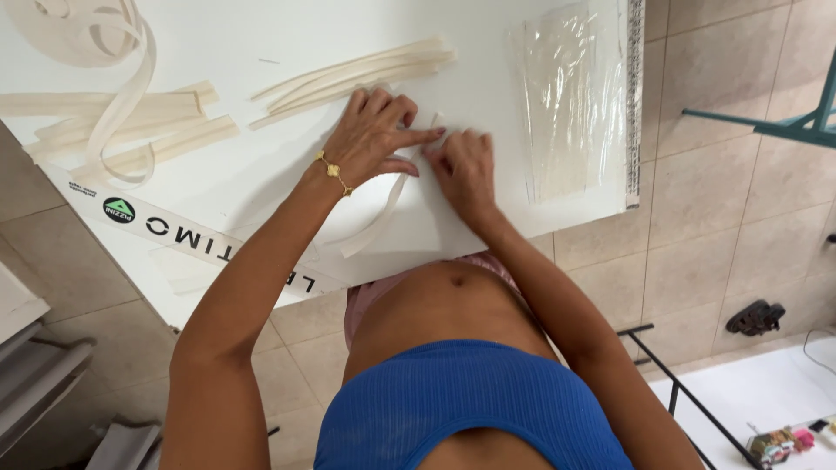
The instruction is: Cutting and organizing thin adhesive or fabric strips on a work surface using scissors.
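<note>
Pinching one cream flat fabric strip [376, 219] at its upper end, the left hand [370, 139] and right hand [461, 170] press it onto the white tabletop [488, 218]; seemingly mid-batch, as a finished-looking pile of cream strips [353, 78] lies beyond, beside clear plastic sleeves [570, 104].

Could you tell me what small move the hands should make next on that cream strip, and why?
Probably slide the left hand along the strip towards the body, pressing it flat. Both hands meet at its far end, the right hand pinning it, while the near part curves loosely across the white board.
</note>
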